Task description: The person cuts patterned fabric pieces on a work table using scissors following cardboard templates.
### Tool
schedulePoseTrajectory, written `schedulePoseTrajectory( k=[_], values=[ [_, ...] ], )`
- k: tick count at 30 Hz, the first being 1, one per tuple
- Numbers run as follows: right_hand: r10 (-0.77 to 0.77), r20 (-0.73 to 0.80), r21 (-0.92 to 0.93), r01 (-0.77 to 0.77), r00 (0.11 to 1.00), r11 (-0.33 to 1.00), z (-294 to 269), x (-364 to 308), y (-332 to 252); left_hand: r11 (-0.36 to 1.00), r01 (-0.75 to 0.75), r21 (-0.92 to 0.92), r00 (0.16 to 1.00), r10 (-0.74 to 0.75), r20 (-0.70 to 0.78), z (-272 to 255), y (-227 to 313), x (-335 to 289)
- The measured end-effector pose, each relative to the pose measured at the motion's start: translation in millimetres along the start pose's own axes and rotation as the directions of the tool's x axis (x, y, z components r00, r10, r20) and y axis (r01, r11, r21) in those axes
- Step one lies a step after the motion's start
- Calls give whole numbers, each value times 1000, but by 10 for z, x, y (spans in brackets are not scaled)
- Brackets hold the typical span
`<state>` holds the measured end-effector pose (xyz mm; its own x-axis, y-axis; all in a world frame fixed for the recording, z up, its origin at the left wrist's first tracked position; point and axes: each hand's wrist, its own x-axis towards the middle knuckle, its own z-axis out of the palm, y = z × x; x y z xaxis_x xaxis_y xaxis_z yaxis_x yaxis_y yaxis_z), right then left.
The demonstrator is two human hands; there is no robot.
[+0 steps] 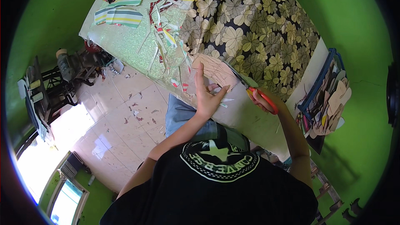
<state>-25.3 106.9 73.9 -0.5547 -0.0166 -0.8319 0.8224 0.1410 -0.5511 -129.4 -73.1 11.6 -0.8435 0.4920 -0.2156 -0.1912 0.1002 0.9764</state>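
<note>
My right hand (261,101) is closed around the orange-red handles of a pair of scissors (252,90). Their blades point up and left, to the right edge of a tan sheet (217,71) marked with thin dark lines. My left hand (206,98) is at the sheet's lower left, index finger stretched along it and thumb at its lower edge. The other fingers curl in and are partly hidden; they appear to hold the sheet. Black cloth with beige flowers (258,29) lies just beyond the sheet and the blades.
Paper scraps (160,37) and striped pieces (124,16) litter the table's glittery green cover (125,46). At the right, a blue basket (318,79) stands beside a stack of tan cut-outs (335,102). A sewing machine (66,64) stands at far left; scraps dot the tiled floor (121,121).
</note>
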Motion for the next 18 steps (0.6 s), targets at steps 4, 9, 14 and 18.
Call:
schedulePoseTrajectory(
  k=[4, 9, 14, 18],
  values=[
    [4, 6, -31, -4, 1000, 1000, -26, 26, 61, 998, 14, -62, 1000, -13, 8, -2, -4, 0],
    [-31, 60, -15, 32, 998, 999, -81, 27, 73, 999, -20, -35, 999, 21, 26, -26, -3, 6],
    [-92, 108, -30, 95, 990, 995, -136, 71, 49, 1000, 17, -20, 999, -16, 50, -19, 13, -13],
    [-27, 97, -12, 29, 995, 1000, -138, 76, -33, 998, 20, -56, 999, -18, 39, -19, 9, -13]
  ],
)
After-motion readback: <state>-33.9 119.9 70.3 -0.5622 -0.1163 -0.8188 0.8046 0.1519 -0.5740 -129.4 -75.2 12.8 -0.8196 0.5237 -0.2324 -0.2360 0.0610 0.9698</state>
